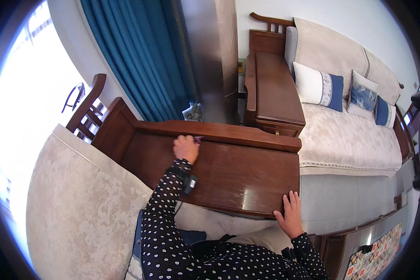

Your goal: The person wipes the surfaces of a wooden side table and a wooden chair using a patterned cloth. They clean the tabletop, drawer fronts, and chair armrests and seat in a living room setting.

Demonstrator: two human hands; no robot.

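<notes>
Near the back ledge of a dark wooden side cabinet, my left hand (186, 148) closes around a small dark-and-pink object (198, 139). Most of that object is hidden by my fingers, so its kind is unclear. The brown wooden top (245, 171) beneath carries streaky dull marks and a bright reflection. My right hand (291, 213) rests palm down on the front right corner of this top, fingers a little apart and holding nothing. A dark device (190, 184) is strapped at my left wrist.
A beige-covered sofa back (87, 203) stands at left. Teal curtains (136, 52) and a shiny column (213, 59) rise behind the cabinet's raised ledge (217, 130). Another wooden cabinet (278, 87) adjoins a sofa (350, 140) with cushions (318, 85). A table with a patterned cover (374, 252) is lower right.
</notes>
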